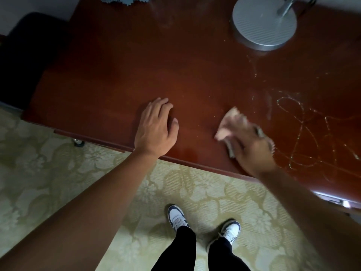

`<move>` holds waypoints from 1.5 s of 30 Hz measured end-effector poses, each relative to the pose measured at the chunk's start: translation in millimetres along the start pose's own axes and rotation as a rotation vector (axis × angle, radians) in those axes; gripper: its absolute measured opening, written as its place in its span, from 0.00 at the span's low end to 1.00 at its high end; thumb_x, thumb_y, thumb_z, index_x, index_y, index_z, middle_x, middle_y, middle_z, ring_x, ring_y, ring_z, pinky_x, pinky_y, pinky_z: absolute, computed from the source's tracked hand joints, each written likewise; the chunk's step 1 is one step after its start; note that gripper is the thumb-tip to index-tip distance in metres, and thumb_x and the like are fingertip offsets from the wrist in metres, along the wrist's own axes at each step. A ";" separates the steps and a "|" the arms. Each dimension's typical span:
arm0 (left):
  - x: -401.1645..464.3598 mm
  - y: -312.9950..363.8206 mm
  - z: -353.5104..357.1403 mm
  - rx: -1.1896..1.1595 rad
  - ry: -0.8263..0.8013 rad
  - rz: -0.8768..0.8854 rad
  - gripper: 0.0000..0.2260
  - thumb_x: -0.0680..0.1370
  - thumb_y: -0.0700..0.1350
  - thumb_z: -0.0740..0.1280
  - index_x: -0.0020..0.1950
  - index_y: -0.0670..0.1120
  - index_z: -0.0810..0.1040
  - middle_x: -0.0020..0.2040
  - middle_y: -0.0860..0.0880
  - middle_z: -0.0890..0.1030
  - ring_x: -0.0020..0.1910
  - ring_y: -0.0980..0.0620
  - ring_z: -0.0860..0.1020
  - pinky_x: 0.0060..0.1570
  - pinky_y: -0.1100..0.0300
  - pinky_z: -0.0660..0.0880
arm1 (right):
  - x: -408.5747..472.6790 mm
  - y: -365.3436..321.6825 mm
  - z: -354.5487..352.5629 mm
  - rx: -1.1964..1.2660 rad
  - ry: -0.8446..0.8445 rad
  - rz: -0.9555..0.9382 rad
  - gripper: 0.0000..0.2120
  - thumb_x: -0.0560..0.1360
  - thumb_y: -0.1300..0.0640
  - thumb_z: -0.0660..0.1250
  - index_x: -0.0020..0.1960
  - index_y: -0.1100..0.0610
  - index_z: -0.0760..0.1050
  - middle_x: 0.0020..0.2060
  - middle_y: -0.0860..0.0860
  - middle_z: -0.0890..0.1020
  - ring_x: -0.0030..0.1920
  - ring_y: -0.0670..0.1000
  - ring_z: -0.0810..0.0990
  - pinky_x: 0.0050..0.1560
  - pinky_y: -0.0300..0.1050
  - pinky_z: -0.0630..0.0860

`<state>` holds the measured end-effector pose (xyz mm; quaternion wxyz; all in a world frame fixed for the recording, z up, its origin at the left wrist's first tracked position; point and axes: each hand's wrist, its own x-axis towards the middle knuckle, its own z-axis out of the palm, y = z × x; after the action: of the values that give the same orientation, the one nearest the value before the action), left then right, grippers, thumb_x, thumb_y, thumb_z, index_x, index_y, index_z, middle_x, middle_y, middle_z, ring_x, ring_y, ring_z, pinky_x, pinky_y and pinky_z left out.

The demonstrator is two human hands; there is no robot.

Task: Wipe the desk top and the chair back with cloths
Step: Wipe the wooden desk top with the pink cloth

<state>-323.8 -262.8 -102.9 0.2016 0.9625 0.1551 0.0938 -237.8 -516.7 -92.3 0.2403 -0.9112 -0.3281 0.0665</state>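
A glossy red-brown desk top (pixel 136 71) fills the upper part of the head view. My left hand (pixel 156 128) rests flat on it near the front edge, fingers relaxed. My right hand (pixel 252 149) is blurred and presses a pink cloth (pixel 228 124) onto the desk, to the right of my left hand. Wet, shiny streaks (pixel 304 133) curl over the wood to the right of the cloth. A blue cloth (pixel 125 0) lies at the desk's far edge. A dark chair (pixel 25 55) stands at the left end of the desk.
A round grey lamp base (pixel 263 24) with a metal stem stands at the back right of the desk. A caster wheel (pixel 78 142) shows under the front edge. Patterned green carpet (pixel 58 173) lies below, with my two shoes on it.
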 end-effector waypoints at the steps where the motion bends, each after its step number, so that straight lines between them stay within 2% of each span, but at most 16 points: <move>1: -0.1 -0.1 -0.1 -0.009 0.008 -0.008 0.19 0.79 0.49 0.59 0.66 0.41 0.74 0.70 0.43 0.74 0.73 0.44 0.67 0.75 0.48 0.60 | 15.2 8.7 -5.6 -0.002 0.063 0.065 0.22 0.81 0.47 0.58 0.72 0.53 0.71 0.71 0.57 0.71 0.68 0.61 0.74 0.67 0.47 0.68; 4: 1.2 -1.0 0.1 -0.022 0.023 -0.010 0.18 0.79 0.48 0.59 0.65 0.41 0.75 0.69 0.43 0.74 0.72 0.45 0.68 0.75 0.49 0.61 | 52.1 -2.0 2.6 0.024 0.127 0.128 0.20 0.80 0.53 0.62 0.71 0.54 0.71 0.70 0.57 0.72 0.73 0.58 0.67 0.72 0.45 0.58; 6: 0.8 -2.0 0.8 -0.020 0.029 -0.008 0.17 0.78 0.47 0.60 0.65 0.42 0.75 0.68 0.44 0.75 0.72 0.45 0.68 0.74 0.49 0.61 | 47.6 -29.9 24.8 0.053 0.079 0.037 0.20 0.80 0.52 0.61 0.71 0.54 0.72 0.72 0.54 0.71 0.74 0.56 0.66 0.75 0.47 0.59; 10: 0.8 -1.2 0.1 -0.037 0.021 -0.010 0.17 0.78 0.46 0.60 0.64 0.41 0.75 0.69 0.43 0.75 0.72 0.45 0.68 0.74 0.46 0.62 | -11.0 -39.4 36.3 0.050 -0.019 -0.177 0.15 0.82 0.56 0.62 0.67 0.56 0.76 0.71 0.52 0.72 0.74 0.55 0.66 0.76 0.41 0.57; 13: 0.0 -2.3 -0.3 -0.037 0.030 -0.002 0.16 0.79 0.46 0.60 0.64 0.41 0.75 0.68 0.43 0.75 0.72 0.44 0.69 0.73 0.46 0.62 | -17.1 0.7 6.0 -0.012 0.009 -0.044 0.18 0.82 0.51 0.58 0.70 0.52 0.73 0.73 0.52 0.69 0.76 0.56 0.63 0.76 0.40 0.52; 16: 1.4 -1.5 -2.2 -0.030 0.022 -0.003 0.17 0.79 0.46 0.60 0.65 0.41 0.75 0.69 0.43 0.75 0.72 0.44 0.69 0.74 0.47 0.61 | -2.6 14.9 -3.3 -0.031 0.127 0.152 0.21 0.82 0.48 0.54 0.70 0.54 0.72 0.73 0.51 0.68 0.76 0.57 0.61 0.75 0.54 0.61; 18: 1.0 -1.6 -2.8 -0.026 0.010 0.000 0.17 0.79 0.46 0.60 0.65 0.41 0.75 0.69 0.43 0.75 0.72 0.44 0.68 0.75 0.48 0.60 | -6.9 -10.7 10.6 -0.007 0.112 0.186 0.23 0.82 0.48 0.53 0.72 0.55 0.71 0.74 0.55 0.68 0.76 0.59 0.61 0.73 0.56 0.63; 22: 0.9 -1.6 -2.6 -0.032 0.002 0.006 0.17 0.79 0.47 0.60 0.65 0.41 0.75 0.69 0.42 0.75 0.73 0.44 0.68 0.75 0.48 0.60 | -42.5 -24.9 22.2 0.009 0.031 -0.029 0.18 0.82 0.55 0.58 0.69 0.56 0.74 0.71 0.53 0.72 0.75 0.56 0.65 0.76 0.48 0.60; 25: 0.3 -2.1 -2.9 -0.034 0.006 0.003 0.17 0.79 0.47 0.60 0.65 0.41 0.75 0.69 0.42 0.75 0.73 0.44 0.68 0.75 0.47 0.61 | -25.4 -8.5 4.6 -0.025 0.084 0.111 0.21 0.81 0.51 0.55 0.70 0.53 0.73 0.72 0.54 0.71 0.72 0.56 0.68 0.71 0.39 0.62; 29: 0.7 -2.6 -1.9 -0.032 0.005 -0.003 0.18 0.79 0.47 0.60 0.65 0.41 0.75 0.69 0.42 0.75 0.73 0.44 0.68 0.75 0.48 0.60 | 5.4 -29.3 19.4 -0.064 0.207 0.192 0.17 0.80 0.57 0.60 0.68 0.57 0.75 0.68 0.57 0.75 0.71 0.62 0.69 0.73 0.32 0.47; 31: 0.6 -2.8 -2.3 -0.038 0.007 0.000 0.18 0.78 0.47 0.60 0.65 0.41 0.75 0.69 0.42 0.75 0.73 0.44 0.68 0.75 0.48 0.59 | -3.7 -52.2 35.0 -0.025 0.126 0.069 0.16 0.81 0.59 0.61 0.67 0.58 0.76 0.69 0.57 0.74 0.72 0.59 0.68 0.75 0.34 0.49; 34: 0.9 -2.8 -2.0 -0.042 0.005 0.005 0.18 0.79 0.47 0.59 0.65 0.41 0.75 0.69 0.42 0.75 0.73 0.44 0.68 0.75 0.48 0.59 | -28.5 -52.9 36.6 0.039 -0.051 -0.174 0.16 0.82 0.57 0.59 0.66 0.57 0.77 0.71 0.52 0.73 0.74 0.53 0.66 0.74 0.48 0.63; 37: 0.5 -4.2 -1.4 -0.041 0.011 0.014 0.18 0.79 0.47 0.60 0.65 0.41 0.75 0.69 0.42 0.75 0.73 0.44 0.68 0.75 0.48 0.59 | -2.0 -27.5 16.9 0.021 -0.015 0.011 0.20 0.82 0.50 0.55 0.71 0.53 0.72 0.73 0.54 0.70 0.73 0.58 0.67 0.67 0.59 0.71; 39: 0.6 -4.0 -1.3 -0.035 0.007 0.014 0.18 0.79 0.47 0.60 0.65 0.41 0.75 0.69 0.42 0.74 0.73 0.44 0.68 0.76 0.49 0.58 | 30.4 -21.8 14.3 0.005 0.092 0.157 0.22 0.80 0.48 0.54 0.72 0.52 0.70 0.72 0.56 0.70 0.73 0.59 0.67 0.68 0.61 0.69; 41: 1.2 -4.0 -1.3 -0.045 0.006 0.012 0.18 0.78 0.47 0.60 0.65 0.41 0.75 0.69 0.42 0.75 0.73 0.44 0.68 0.76 0.49 0.58 | 44.3 -43.2 24.9 0.013 0.101 0.155 0.23 0.80 0.49 0.54 0.71 0.53 0.72 0.71 0.57 0.72 0.72 0.60 0.69 0.69 0.57 0.68; 45: 0.9 -3.7 -3.3 -0.053 0.004 0.008 0.18 0.78 0.47 0.60 0.65 0.41 0.75 0.69 0.42 0.75 0.73 0.43 0.68 0.75 0.48 0.60 | -5.1 -84.6 47.3 0.082 -0.038 -0.172 0.15 0.79 0.58 0.60 0.63 0.55 0.79 0.67 0.50 0.77 0.70 0.52 0.72 0.73 0.49 0.65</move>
<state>-324.8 -258.2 -101.4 0.2262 0.9573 0.1491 0.1007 -302.7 -444.7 -93.2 0.2758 -0.8676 -0.4067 0.0760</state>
